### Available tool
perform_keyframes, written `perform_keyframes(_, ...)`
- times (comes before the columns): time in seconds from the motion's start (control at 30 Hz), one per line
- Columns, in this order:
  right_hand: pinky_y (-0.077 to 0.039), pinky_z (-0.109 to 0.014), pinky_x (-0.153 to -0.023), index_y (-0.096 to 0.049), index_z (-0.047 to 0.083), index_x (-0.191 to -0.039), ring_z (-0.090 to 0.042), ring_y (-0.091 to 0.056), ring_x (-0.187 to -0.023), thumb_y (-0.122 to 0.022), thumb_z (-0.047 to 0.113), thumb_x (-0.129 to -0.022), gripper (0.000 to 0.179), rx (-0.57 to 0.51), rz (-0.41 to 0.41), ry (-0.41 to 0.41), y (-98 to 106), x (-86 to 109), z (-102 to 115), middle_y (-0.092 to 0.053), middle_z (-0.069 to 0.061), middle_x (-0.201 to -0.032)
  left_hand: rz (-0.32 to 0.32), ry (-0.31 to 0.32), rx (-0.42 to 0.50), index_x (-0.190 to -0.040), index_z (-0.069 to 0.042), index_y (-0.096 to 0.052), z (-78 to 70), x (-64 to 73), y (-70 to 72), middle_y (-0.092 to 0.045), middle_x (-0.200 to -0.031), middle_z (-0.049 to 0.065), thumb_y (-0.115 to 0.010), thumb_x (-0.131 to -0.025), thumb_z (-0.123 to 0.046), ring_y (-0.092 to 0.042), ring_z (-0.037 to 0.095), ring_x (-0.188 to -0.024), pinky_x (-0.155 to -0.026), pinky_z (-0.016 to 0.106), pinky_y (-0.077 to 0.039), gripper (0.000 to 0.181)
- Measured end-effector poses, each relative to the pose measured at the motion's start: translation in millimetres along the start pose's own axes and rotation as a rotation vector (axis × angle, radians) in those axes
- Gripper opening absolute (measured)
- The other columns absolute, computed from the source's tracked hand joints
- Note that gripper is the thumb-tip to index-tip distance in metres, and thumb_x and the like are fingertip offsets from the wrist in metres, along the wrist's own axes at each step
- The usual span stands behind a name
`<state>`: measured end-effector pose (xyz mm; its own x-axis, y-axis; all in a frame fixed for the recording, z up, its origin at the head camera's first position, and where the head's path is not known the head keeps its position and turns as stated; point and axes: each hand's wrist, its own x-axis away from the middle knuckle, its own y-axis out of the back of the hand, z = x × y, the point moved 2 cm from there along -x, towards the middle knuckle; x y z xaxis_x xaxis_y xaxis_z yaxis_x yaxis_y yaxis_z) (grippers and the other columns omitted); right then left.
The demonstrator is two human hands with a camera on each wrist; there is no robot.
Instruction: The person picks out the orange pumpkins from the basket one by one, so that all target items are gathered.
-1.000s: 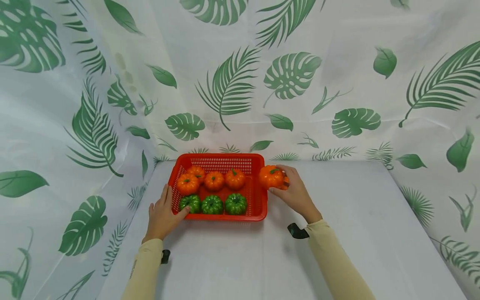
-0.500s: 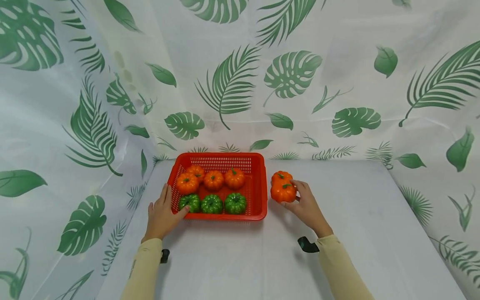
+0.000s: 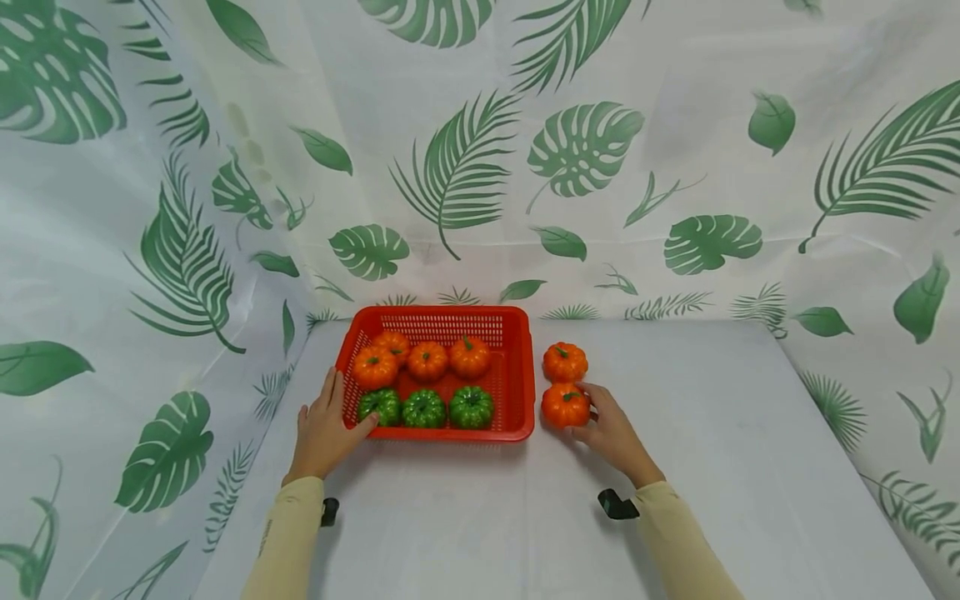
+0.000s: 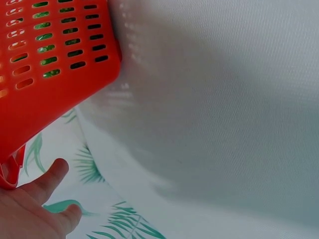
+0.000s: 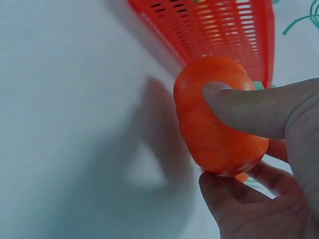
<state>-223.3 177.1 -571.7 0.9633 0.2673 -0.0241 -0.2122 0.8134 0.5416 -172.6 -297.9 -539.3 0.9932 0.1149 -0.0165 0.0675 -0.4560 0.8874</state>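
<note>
My right hand (image 3: 613,435) grips a small orange pumpkin (image 3: 562,407) low over the white table, just right of the red basket (image 3: 531,392). In the right wrist view, the thumb lies across this pumpkin (image 5: 214,129) and the other fingers are around its far side. Directly behind it sits a second orange pumpkin (image 3: 565,361). My left hand (image 3: 324,433) rests at the basket's front left corner, its thumb over the front rim. The left wrist view shows fingers (image 4: 47,181) of that hand stretched out beside the basket's red rim.
Inside the basket, several orange pumpkins (image 3: 428,362) lie towards the back and three green pumpkins (image 3: 424,409) along the front. The white table (image 3: 690,417) extends to the right. A leaf-print curtain (image 3: 585,275) hangs behind and at both sides.
The right hand has carried the orange pumpkin from beside the basket's right rim, rightward and then towards me, in front of the other loose pumpkin. My left hand has stayed put.
</note>
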Motion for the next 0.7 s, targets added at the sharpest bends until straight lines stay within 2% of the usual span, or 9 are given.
perform_keyframes(0.4,-0.04,-0.061,-0.116,-0.038,-0.004,-0.161,-0.05,-0.044,-0.145,-0.083,0.002,-0.09,0.084,0.008,0.022,-0.025,-3.2,3.8,-11.1,-0.041,-0.029,-0.162,0.016,0.019,0.004,-0.171,-0.001,-0.008,-0.8,-0.5,-0.4,-0.005,-0.179,0.018,-0.067,-0.098,-0.057,-0.03,0.05,-0.153,-0.122,0.076,-0.006,0.109)
perform_keyframes(0.53,-0.041,-0.062,-0.115,-0.034,-0.002,-0.164,-0.05,-0.042,-0.146,-0.084,0.01,-0.091,0.089,0.005,0.023,-0.029,1.2,3.5,-7.1,-0.038,-0.029,-0.164,0.008,0.014,0.008,-0.171,0.0,-0.01,-1.0,-0.5,-0.2,-0.005,-0.179,0.018,-0.068,-0.098,-0.055,-0.031,0.05,-0.153,-0.121,0.076,-0.007,0.109)
perform_keyframes(0.7,-0.038,-0.063,-0.116,-0.032,-0.003,-0.164,-0.051,-0.037,-0.149,-0.08,0.015,-0.096,0.086,-0.028,-0.023,-0.003,9.3,-0.1,5.2,-0.033,-0.029,-0.167,0.002,0.008,0.01,-0.171,0.0,-0.01,-1.1,-0.4,0.2,-0.006,-0.179,0.018,-0.068,-0.098,-0.054,-0.032,0.05,-0.152,-0.121,0.077,-0.008,0.108)
